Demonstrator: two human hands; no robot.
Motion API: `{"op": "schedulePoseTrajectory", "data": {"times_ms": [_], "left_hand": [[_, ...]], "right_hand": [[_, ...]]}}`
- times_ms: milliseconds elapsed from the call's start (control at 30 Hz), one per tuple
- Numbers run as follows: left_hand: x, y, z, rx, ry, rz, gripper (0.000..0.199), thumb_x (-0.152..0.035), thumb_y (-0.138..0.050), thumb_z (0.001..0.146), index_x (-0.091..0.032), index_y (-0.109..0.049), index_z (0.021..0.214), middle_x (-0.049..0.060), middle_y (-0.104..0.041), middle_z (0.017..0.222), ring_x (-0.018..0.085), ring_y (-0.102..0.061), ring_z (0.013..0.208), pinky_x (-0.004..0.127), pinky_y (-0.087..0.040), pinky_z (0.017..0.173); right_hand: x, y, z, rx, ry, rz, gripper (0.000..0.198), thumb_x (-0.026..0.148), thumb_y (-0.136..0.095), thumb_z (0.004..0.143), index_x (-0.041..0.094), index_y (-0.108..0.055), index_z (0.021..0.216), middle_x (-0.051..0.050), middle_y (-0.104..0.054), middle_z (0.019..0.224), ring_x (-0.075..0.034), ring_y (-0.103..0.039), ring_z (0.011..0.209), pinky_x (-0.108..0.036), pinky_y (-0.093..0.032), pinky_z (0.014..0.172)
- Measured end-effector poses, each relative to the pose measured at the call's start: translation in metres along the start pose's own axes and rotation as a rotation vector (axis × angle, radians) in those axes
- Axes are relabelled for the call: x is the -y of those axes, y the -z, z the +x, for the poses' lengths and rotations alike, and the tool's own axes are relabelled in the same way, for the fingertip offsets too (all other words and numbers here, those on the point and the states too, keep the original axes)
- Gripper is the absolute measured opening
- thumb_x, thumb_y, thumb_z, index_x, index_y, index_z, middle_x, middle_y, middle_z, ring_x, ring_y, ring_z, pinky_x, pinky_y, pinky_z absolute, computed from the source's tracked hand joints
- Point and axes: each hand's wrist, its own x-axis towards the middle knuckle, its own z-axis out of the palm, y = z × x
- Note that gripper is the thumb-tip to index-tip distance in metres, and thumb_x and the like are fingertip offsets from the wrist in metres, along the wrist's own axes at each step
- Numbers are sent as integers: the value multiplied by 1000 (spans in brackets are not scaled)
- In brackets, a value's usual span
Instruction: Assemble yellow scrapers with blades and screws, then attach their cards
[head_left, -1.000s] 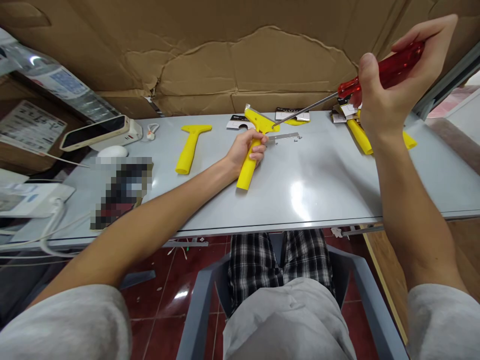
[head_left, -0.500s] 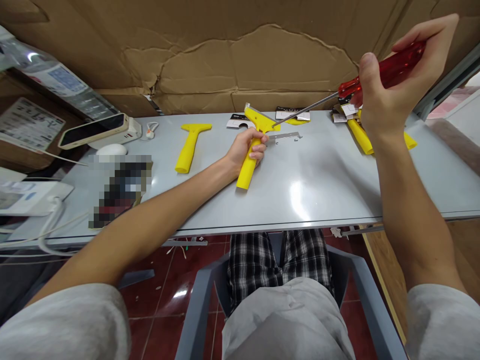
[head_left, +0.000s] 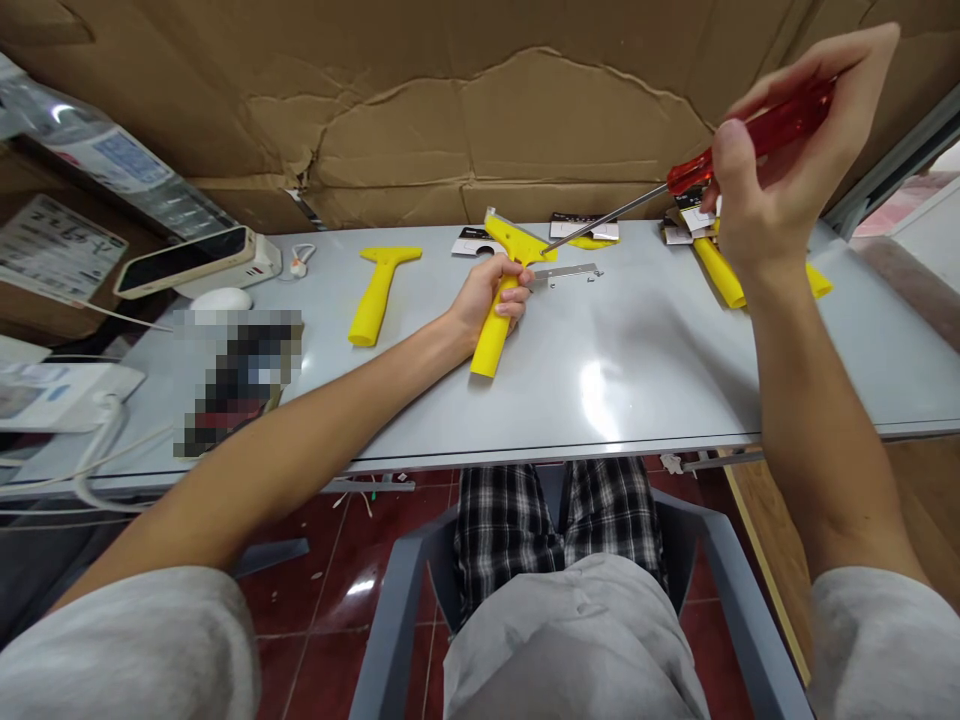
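Note:
My left hand is closed around the handle of a yellow scraper, whose wide head points away from me. My right hand grips the red handle of a screwdriver up at the right. The long metal shaft slants down to the left, its tip at the right part of the scraper's head. Just right of my left fingers, a thin metal strip lies on the table with small screws beside it. Another yellow scraper rests to the left of my left hand.
On the grey table, more yellow scrapers with card packaging lie at the right. Black-and-white cards lie at the back. Leftward are a phone, a white mouse, cables and a plastic bottle. A cardboard wall stands behind.
My right hand and the screwdriver handle have shifted slightly left, and the grip on the handle has turned a little. The tip stays at the scraper's head; my left hand holds nearly still.

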Motion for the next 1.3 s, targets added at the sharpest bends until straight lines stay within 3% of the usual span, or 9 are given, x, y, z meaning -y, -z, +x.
{"op": "schedulePoseTrajectory", "data": {"times_ms": [100, 200, 333, 500, 600, 767, 900, 1133, 1300], "left_hand": [[-1, 1, 2, -12, 7, -5, 18, -11, -54, 99, -21, -46, 86, -7, -50, 63, 2, -36, 32, 10, -24, 28], [-1, 1, 2, -7, -1, -14, 19, -12, -50, 102, -21, -46, 86, -6, -51, 64, 2, -38, 33, 11, -24, 28], [-1, -1, 0, -20, 4, -1, 23, -17, -44, 108, -20, -46, 86, -6, -52, 63, 1, -38, 33, 10, -24, 29], [-2, -1, 0, -14, 9, -34, 22, -18, -49, 108, -21, -46, 86, -6, -52, 62, 2, -38, 33, 10, -25, 29], [-2, 1, 1, 6, -8, -47, 21, -15, -51, 107, -21, -47, 87, -6, -52, 64, 2, -39, 34, 10, -25, 29], [-1, 3, 3, 21, -18, -27, 23, -15, -49, 108, -21, -45, 86, -5, -53, 67, 2, -39, 35, 11, -25, 29], [-1, 5, 4, 20, -21, -12, 23, -15, -51, 107, -21, -46, 85, -5, -53, 66, 1, -38, 36, 11, -24, 29], [-1, 5, 4, 24, -19, 11, 23, -16, -47, 107, -19, -47, 84, -5, -53, 66, 1, -39, 36, 10, -24, 30], [-1, 3, 2, 7, -16, -5, 23, -16, -49, 107, -20, -47, 85, -6, -53, 67, 1, -39, 36, 10, -24, 30]], "right_hand": [[-2, 0, 0, 27, 127, -89, 47, 71, -75, 87, 36, -65, 116, -2, -56, 111, -16, -61, 90, -36, -51, 68], [2, 4, 1, 29, 101, -249, 38, 63, -78, 89, 38, -63, 113, 0, -57, 110, -15, -59, 83, -37, -52, 69], [9, 6, 2, -3, 90, -418, 37, 64, -75, 94, 32, -59, 100, -1, -53, 98, -17, -58, 88, -38, -54, 76], [6, 2, 2, -131, 74, -402, 53, 70, -74, 94, 25, -48, 85, -2, -39, 88, -14, -54, 81, -38, -57, 81], [2, 5, 4, -157, 57, -423, 53, 69, -75, 94, 27, -47, 82, -3, -41, 87, -15, -52, 79, -39, -57, 80], [-5, 6, 4, -132, 106, -403, 47, 62, -76, 96, 27, -47, 84, -3, -39, 86, -15, -46, 74, -37, -44, 71], [-7, 4, 3, -113, 88, -364, 52, 66, -76, 94, 25, -46, 83, -3, -37, 86, -14, -40, 73, -34, -37, 68], [-1, 6, 2, -77, 53, -502, 59, 77, -66, 96, 25, -40, 83, -4, -43, 88, -15, -46, 78, -37, -45, 75], [0, 5, 0, -39, 67, -531, 47, 66, -56, 105, 26, -40, 87, -6, -46, 92, -18, -53, 82, -39, -48, 76]]}}
